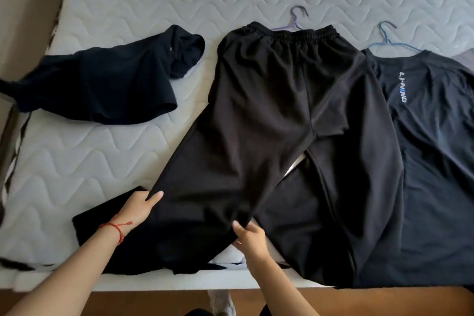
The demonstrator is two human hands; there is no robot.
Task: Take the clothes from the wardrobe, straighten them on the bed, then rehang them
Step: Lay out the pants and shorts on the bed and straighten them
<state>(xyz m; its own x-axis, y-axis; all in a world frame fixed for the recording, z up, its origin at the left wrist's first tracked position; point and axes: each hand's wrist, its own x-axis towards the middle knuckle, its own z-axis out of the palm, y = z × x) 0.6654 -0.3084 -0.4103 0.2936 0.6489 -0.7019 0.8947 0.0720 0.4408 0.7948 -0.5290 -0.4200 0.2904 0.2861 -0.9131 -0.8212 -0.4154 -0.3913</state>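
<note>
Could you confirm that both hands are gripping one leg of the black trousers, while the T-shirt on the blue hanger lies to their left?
Not quite: the head view shows the T-shirt on the blue hanger lying to the right of the trousers, not the left. Both the left hand and right hand do grip one leg.

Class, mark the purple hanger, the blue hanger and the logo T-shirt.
purple hanger (295, 19): head view, on its neck.
blue hanger (384, 34): head view, on its neck.
logo T-shirt (436, 120): head view, on its chest.
</note>
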